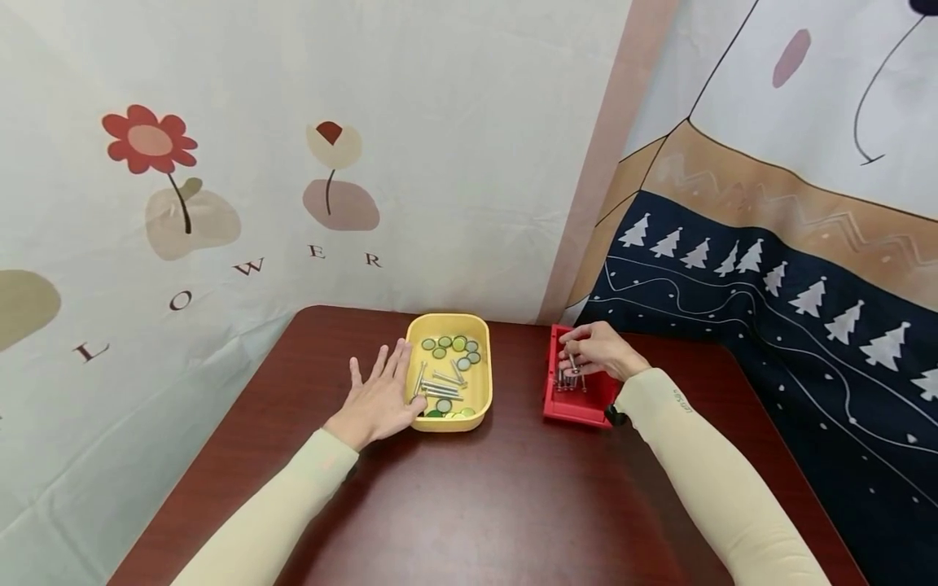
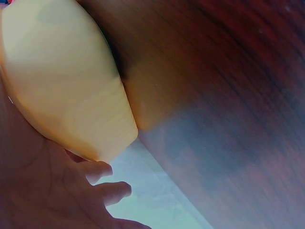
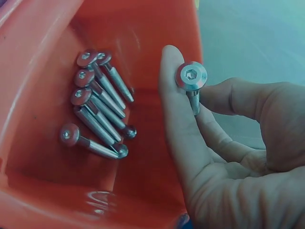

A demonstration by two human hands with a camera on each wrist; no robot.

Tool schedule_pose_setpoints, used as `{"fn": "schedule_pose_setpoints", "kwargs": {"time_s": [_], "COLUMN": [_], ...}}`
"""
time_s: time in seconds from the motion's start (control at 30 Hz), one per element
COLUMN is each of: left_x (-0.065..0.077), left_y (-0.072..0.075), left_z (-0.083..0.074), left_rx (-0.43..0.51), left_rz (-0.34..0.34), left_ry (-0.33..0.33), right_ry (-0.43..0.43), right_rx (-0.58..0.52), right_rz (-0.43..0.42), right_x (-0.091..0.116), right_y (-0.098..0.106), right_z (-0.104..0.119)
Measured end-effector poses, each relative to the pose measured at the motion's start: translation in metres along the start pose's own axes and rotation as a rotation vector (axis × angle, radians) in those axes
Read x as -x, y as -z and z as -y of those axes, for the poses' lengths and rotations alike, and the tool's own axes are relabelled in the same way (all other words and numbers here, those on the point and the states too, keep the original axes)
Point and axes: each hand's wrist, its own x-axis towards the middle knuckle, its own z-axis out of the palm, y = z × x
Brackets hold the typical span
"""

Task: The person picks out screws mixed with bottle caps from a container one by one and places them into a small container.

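fingers of the right hand pinch a single metal bolt between their tips, and i see it held up over the red box, apart from the others. its broad round head, with a hex socket, faces the right wrist view, the shank running down behind it.

inside that box lies a pile of bolts, most side by side and touching, one a bit askew at the near end of the heap.

to the person's left stands the yellow tray, well apart from the box. the left hand lies along its left side, fingers straight and spread, the thumb at the near left corner.

in the tray, round discs, greenish and greyish, sit at both ends, with metal rods loosely strewn between.

everything rests on a dark red-brown table. pale sleeves cover both arms. behind hangs a light cloth printed with flowers and letters; to the right, a navy panel shows white trees.
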Motion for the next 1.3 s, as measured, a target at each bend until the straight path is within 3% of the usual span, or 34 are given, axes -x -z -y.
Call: {"fn": "schedule_pose_setpoints", "kwargs": {"time_s": [0.53, 1.1, 1.3], "left_x": [0.000, -0.001, -0.001], "left_y": [-0.002, -0.001, -0.001], "left_z": [0.001, 0.000, 0.000], "left_rx": [0.001, 0.003, 0.004], "left_rz": [-0.004, -0.008, -0.008], "left_ry": [-0.001, 0.001, 0.000], "right_ry": [-0.011, 0.005, -0.007], "right_rx": [0.057, 0.206, 0.167], "right_rz": [-0.056, -0.090, -0.086], "right_x": [-0.008, -0.013, -0.013], "right_y": [-0.010, -0.013, -0.014], "right_z": [0.001, 0.006, 0.007]}}
